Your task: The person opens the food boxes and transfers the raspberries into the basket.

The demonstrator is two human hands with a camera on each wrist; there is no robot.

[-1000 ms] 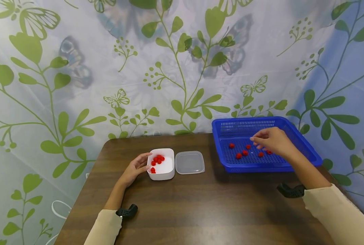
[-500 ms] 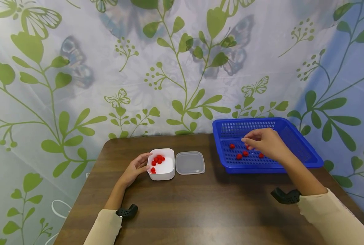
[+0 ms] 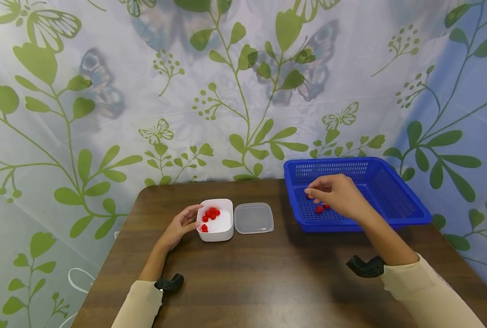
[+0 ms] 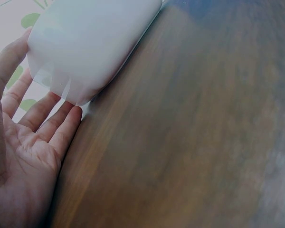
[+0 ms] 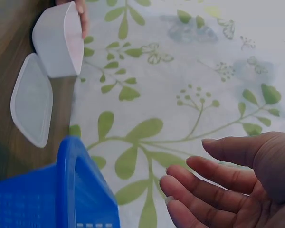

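Observation:
A white square container (image 3: pixel 216 235) stands on the table at left, with several small red balls (image 3: pixel 212 212) inside. My left hand (image 3: pixel 181 226) rests on its left side, fingertips and thumb touching the wall; in the left wrist view those fingers are fairly straight. My right hand (image 3: pixel 337 193) hovers over the left part of a blue perforated basket (image 3: pixel 399 196). Below its fingertips lie a few red balls (image 3: pixel 319 209), partly covered by the hand. In the right wrist view the thumb and fingers (image 5: pixel 180 187) are apart with nothing between them.
A translucent lid (image 3: pixel 253 217) lies flat on the brown table (image 3: pixel 243 273), just right of the white container. The basket's raised rim surrounds the right hand's area. Behind the table hangs a leaf-patterned curtain (image 3: pixel 210 100).
My right hand has moved left across the basket, from its middle toward its left side, and now covers some of the balls. The left hand and the container stay where they were.

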